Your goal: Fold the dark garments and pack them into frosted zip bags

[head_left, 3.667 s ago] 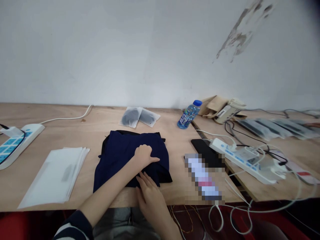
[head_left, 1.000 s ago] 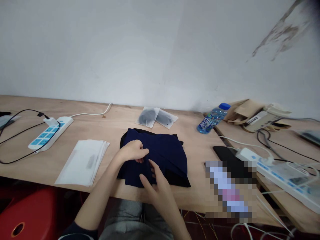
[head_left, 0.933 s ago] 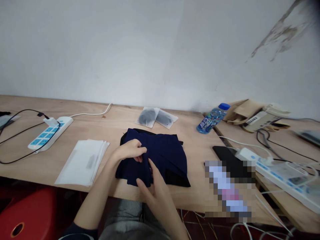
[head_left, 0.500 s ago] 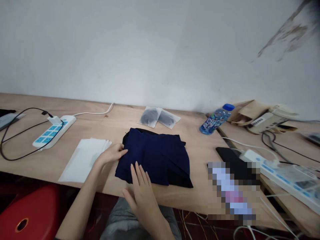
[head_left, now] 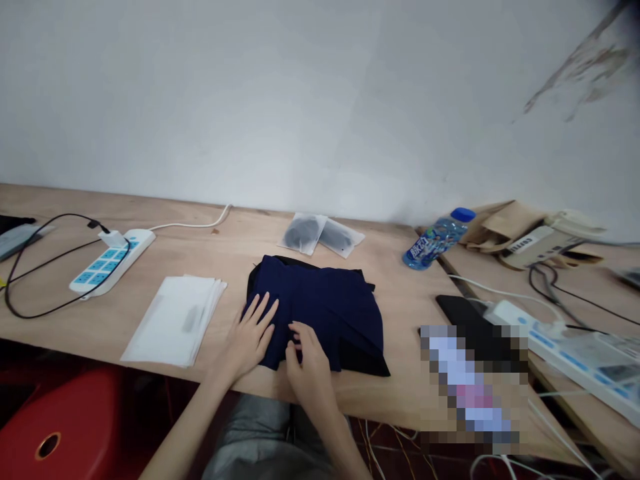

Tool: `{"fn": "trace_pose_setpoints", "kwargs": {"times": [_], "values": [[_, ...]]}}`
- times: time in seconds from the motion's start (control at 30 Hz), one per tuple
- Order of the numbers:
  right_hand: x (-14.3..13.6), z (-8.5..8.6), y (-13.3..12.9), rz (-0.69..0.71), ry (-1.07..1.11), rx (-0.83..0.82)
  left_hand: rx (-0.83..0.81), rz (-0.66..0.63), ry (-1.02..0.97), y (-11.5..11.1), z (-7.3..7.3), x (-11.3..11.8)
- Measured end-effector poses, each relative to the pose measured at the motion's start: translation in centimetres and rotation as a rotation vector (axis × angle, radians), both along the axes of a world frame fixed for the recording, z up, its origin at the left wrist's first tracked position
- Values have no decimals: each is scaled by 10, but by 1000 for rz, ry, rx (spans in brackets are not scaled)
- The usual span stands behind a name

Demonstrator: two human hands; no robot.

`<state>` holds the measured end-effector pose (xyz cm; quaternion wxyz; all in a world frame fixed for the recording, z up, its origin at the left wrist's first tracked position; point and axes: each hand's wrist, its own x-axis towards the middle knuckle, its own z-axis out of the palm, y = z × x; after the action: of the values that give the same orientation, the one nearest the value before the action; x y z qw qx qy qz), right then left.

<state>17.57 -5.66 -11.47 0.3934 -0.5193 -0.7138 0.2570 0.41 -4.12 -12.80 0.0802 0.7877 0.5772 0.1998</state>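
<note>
A dark navy cloth [head_left: 315, 293] lies folded on the wooden table, with black fabric [head_left: 367, 363] showing beneath its lower right and upper edges. Spread flat over the cloth's left part is my left hand [head_left: 250, 337], fingers apart and holding nothing. My right hand [head_left: 307, 360] is at the cloth's front edge, its fingers curled inward over the navy fabric; whether they pinch any of it cannot be made out. To the left of the cloth lies a stack of white translucent bags [head_left: 173, 320].
Two frosted packets [head_left: 303, 233] lie near the wall. A blue bottle [head_left: 437, 240] stands at the back right, beside a brown paper bag [head_left: 500, 227]. Power strips [head_left: 113, 263] with cables lie left and right. A black phone-like object [head_left: 475, 327] and a red stool [head_left: 65, 413] are also visible.
My left hand has moved from the cloth's left edge onto its surface and flattened. My right hand has shifted slightly right and its fingers have curled.
</note>
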Motion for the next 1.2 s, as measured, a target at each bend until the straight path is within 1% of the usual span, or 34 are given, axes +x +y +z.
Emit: {"fn": "trace_pose_setpoints", "kwargs": {"times": [0.1,0.2,0.33,0.4,0.47,0.53,0.63,0.73,0.8,0.87,0.97,1.1,1.2], "values": [[-3,-6,22,-42,126,-163,18,3,36,0,-2,-1],[-9,-9,43,-92,149,-245,35,18,65,-1,-3,0],[-17,-4,60,-131,15,-268,59,42,62,-2,-4,4],[-20,-1,63,-140,-60,-278,81,44,39,-2,-3,4],[-22,2,64,-154,-104,-298,128,77,3,-3,0,1],[-23,5,64,-167,-111,-314,191,167,-42,-5,3,-8],[-21,6,63,-171,-52,-287,285,413,-78,-12,5,-36],[-16,7,61,-160,39,-223,316,690,1,-22,-2,-70],[-12,7,61,-161,68,-196,289,811,62,-30,-9,-89],[-9,6,61,-167,79,-185,251,860,85,-37,-14,-100],[-6,4,61,-168,96,-194,197,859,67,-43,-15,-104],[-4,-1,62,-149,176,-258,148,875,64,-47,-6,-103],[-2,2,62,-89,321,-285,205,893,49,-52,4,-101]]}}
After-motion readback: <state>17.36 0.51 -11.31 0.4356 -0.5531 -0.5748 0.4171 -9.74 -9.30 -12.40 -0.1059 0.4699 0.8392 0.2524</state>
